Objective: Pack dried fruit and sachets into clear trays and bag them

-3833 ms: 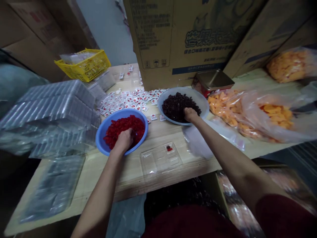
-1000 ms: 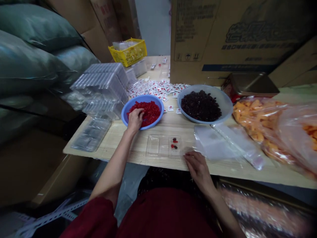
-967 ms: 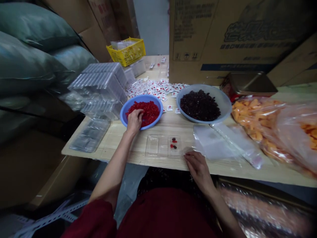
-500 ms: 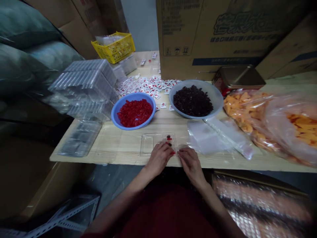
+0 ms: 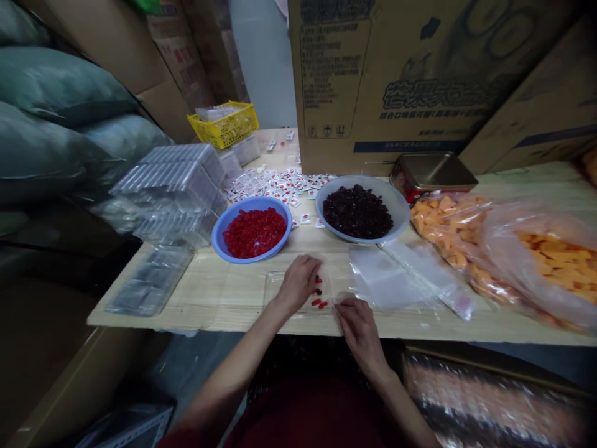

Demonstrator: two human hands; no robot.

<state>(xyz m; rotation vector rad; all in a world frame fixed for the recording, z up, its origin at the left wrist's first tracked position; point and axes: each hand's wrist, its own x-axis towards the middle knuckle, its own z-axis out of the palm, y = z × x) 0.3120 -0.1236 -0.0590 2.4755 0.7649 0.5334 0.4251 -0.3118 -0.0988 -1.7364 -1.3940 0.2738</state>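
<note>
A clear plastic tray (image 5: 275, 287) with compartments lies near the table's front edge. In its right part are small red pieces (image 5: 319, 303) and dark pieces (image 5: 318, 291) that look like dried fruit. Over the tray's far right part is my left hand (image 5: 298, 283), fingers bent and pressed together; whatever they pinch is hidden. My right hand (image 5: 358, 318) stays at the right rim, thumb and fingers closed at the tray's edge. Beyond the tray stand a blue bowl (image 5: 216, 239) of red pieces and a pale bowl (image 5: 402, 208) of dark pieces.
Stacked clear boxes (image 5: 172, 180) and a yellow basket (image 5: 224, 127) stand left. Small white packets (image 5: 275, 185) are scattered behind the bowls. Clear plastic bags (image 5: 387, 280), bagged orange pieces (image 5: 448, 218) and a tin (image 5: 438, 171) lie right. A large carton (image 5: 345, 81) stands behind.
My left hand has moved from the tray's near end towards its far end, uncovering red pieces there. My right hand remains at the rim. The view has tilted up slightly.
</note>
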